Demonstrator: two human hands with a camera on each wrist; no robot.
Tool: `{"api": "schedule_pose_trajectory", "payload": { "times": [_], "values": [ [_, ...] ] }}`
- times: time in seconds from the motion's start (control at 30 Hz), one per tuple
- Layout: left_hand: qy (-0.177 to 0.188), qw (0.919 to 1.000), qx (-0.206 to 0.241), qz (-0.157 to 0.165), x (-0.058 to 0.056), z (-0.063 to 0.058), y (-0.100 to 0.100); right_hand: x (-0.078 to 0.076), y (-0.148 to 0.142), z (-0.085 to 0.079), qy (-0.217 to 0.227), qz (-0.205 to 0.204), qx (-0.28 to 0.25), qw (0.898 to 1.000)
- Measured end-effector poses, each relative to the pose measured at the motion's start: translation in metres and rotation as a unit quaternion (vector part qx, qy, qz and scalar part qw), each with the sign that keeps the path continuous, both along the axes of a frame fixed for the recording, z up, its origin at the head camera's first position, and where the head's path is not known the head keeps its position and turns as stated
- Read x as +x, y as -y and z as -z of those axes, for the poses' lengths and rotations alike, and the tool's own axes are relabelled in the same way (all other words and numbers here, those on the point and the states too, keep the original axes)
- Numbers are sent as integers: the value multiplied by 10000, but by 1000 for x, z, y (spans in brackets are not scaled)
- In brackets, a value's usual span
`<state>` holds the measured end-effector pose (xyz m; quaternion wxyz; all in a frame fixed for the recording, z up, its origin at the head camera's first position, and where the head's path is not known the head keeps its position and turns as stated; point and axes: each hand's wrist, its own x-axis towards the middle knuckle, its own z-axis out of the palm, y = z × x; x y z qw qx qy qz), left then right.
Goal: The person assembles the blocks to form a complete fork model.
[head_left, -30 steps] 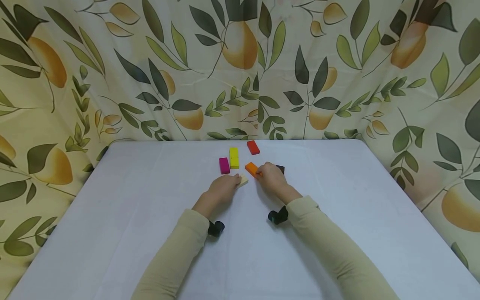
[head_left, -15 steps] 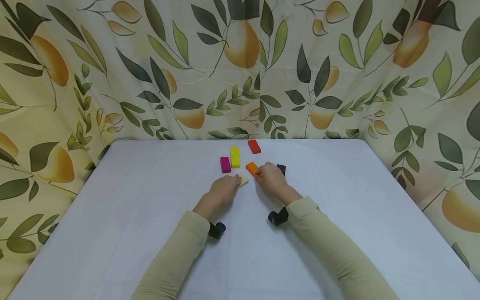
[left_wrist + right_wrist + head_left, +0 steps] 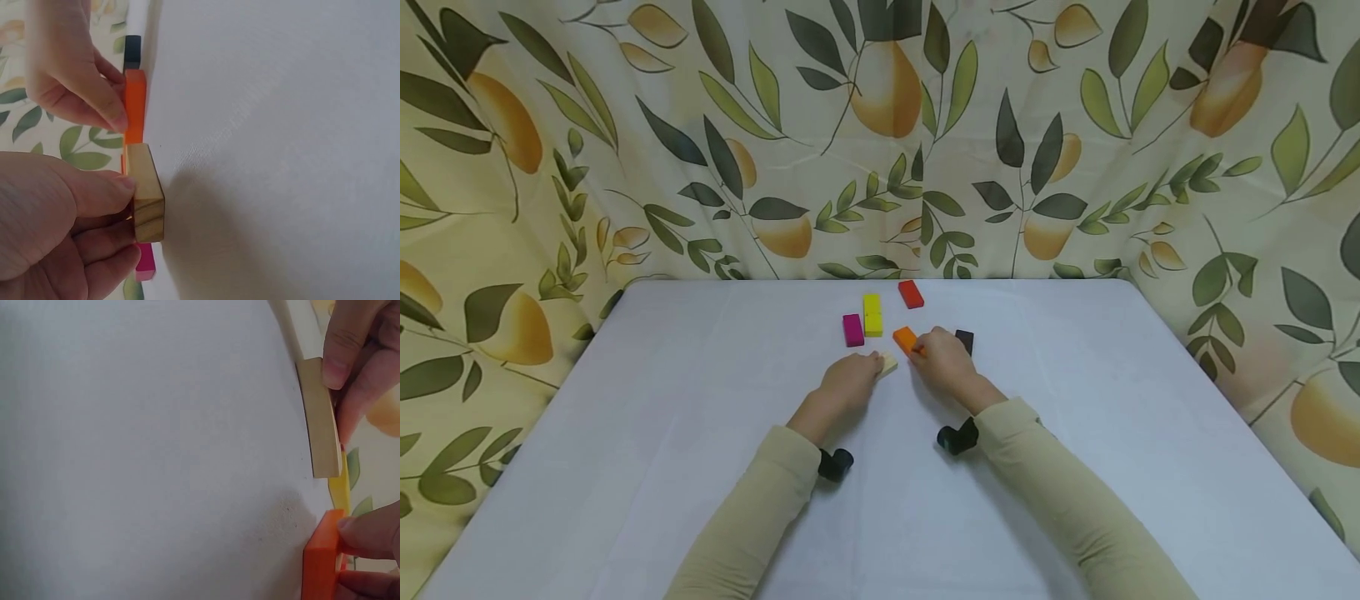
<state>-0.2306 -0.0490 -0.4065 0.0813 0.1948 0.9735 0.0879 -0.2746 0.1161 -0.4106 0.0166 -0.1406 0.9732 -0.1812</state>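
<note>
My left hand (image 3: 847, 382) pinches a plain wooden block (image 3: 888, 364), which lies at a slant on the white cloth. In the left wrist view the thumb is on one side of this wooden block (image 3: 147, 181), and its grained end faces the camera. Beside it, my right hand (image 3: 947, 362) holds an orange block (image 3: 904, 338) between thumb and fingers. The right wrist view shows the orange block (image 3: 320, 556) resting on the cloth, apart from the wooden block (image 3: 319, 425). My right fingers hide part of the orange block in the head view.
A magenta block (image 3: 853, 330) and a longer yellow block (image 3: 872, 315) lie beyond my left hand. Farther back is a red block (image 3: 912, 294). A black block (image 3: 965, 342) sits just right of my right hand. A leaf-and-fruit curtain (image 3: 820, 167) hangs behind the table.
</note>
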Motion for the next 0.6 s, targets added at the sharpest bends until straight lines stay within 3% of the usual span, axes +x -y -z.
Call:
{"api": "schedule_pose_trajectory", "payload": {
  "times": [0.6],
  "values": [
    [-139, 9996, -100, -220, 8, 1, 0, 5, 6, 0, -48, -78, 45, 9999]
  ]
}}
